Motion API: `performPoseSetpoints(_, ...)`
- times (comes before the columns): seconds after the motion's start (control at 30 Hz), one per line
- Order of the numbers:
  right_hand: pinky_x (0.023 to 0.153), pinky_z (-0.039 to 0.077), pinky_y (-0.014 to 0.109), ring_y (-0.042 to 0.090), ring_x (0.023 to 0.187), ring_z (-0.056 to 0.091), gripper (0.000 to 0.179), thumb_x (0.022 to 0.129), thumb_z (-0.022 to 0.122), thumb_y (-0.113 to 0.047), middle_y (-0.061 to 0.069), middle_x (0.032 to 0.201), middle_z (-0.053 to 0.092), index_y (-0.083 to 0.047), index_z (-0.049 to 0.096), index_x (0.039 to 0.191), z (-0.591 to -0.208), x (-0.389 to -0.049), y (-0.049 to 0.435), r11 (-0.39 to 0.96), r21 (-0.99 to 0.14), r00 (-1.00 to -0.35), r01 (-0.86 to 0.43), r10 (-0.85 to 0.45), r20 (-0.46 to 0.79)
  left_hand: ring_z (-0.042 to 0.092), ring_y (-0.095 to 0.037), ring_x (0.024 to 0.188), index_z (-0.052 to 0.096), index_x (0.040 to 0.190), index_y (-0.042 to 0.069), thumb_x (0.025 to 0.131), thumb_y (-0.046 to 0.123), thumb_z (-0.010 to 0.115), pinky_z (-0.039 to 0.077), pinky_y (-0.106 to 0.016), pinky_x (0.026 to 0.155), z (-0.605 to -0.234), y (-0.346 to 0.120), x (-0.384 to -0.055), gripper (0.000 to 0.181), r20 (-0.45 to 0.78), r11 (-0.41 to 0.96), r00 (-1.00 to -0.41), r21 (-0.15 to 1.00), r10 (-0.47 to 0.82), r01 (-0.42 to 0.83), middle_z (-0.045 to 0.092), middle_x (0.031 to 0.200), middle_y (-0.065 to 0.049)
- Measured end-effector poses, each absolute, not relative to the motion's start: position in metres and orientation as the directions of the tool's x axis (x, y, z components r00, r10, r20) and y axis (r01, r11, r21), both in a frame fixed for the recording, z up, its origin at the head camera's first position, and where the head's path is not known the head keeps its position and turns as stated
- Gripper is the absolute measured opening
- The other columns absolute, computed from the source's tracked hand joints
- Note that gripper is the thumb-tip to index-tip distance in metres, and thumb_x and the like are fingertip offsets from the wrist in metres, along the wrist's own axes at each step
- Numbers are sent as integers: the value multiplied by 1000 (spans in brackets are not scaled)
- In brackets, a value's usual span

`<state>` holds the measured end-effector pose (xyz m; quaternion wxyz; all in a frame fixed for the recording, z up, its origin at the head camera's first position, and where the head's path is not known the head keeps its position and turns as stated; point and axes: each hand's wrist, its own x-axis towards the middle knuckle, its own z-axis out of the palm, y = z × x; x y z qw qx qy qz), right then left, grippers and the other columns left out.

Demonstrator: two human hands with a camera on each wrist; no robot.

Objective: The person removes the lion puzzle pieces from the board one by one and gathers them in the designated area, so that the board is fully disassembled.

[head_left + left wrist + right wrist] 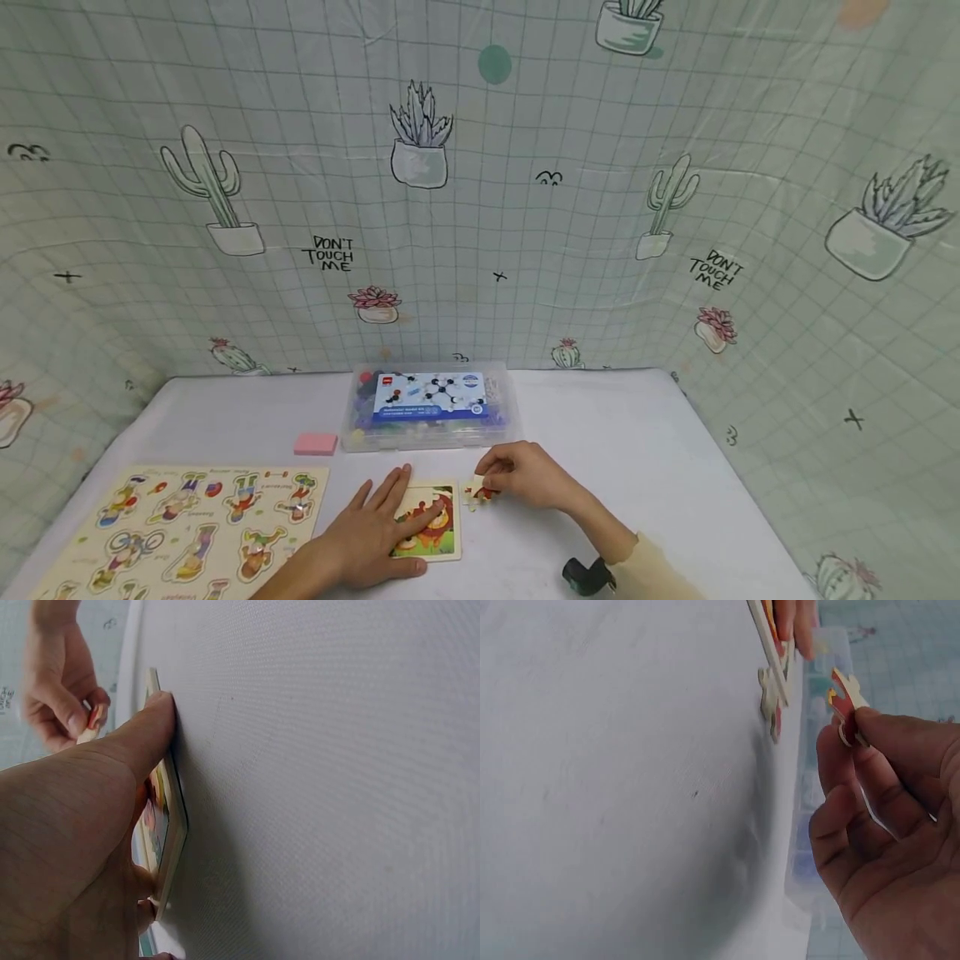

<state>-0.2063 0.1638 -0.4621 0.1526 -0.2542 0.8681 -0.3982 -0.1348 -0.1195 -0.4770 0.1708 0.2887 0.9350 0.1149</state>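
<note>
The left hand (367, 533) lies spread wide at the lower centre of the head view, its fingers stretched over a square puzzle board (457, 521) with a lion picture. In the left wrist view its thumb rests along the board's edge.

Just to the right of it, the right hand (528, 477) pinches a red and yellow puzzle piece (846, 705) between thumb and fingers — held up off the desk (600, 417), as the right wrist view shows. A loose piece (769, 701) lies just beside the board, at the top of that view.

A clear plastic box (431, 433) with a blue label stands behind the hands, a pink block (316, 443) near its left end. A larger wooden board (228, 542) with sports figures fills the lower left — and a small dark object (588, 577) sits by the cream sleeve (652, 571), lower right of centre.
</note>
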Motion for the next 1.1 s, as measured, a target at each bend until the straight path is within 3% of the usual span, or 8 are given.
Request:
performPoseSetpoints(0.43, 68, 49, 24, 9, 74, 62, 8, 89, 72, -12, -4, 83, 72, -10, 76, 96, -477, -216, 187, 571, -805, -842, -163, -505, -188, 10, -40, 154, 30, 158, 42, 91, 72, 50, 16, -68, 115, -476, -122, -134, 75, -249, 795, -765, 329, 594, 510, 8, 166, -25)
performPoseSetpoints(0.87, 63, 47, 23, 6, 67, 60, 4, 87, 75, -16, -9, 73, 70, -14, 77, 89, -479, -218, 186, 633, -741, -845, -222, -504, -178, 10, -40, 154, 30, 158, 43, 91, 71, 50, 16, -68, 115, -475, -121, -134, 75, -241, 794, -768, 331, 593, 510, 8, 166, -24)
performPoseSetpoints(1.1, 61, 45, 24, 6, 66, 58, 7, 84, 73, -9, -10, 71, 68, -16, 76, 84, -476, -213, 177, 685, -672, -862, -282, -488, -135, 10, -40, 154, 30, 157, 44, 91, 72, 50, 15, -68, 115, -476, -121, -134, 75, -245, 795, -767, 334, 592, 507, 8, 166, -24)
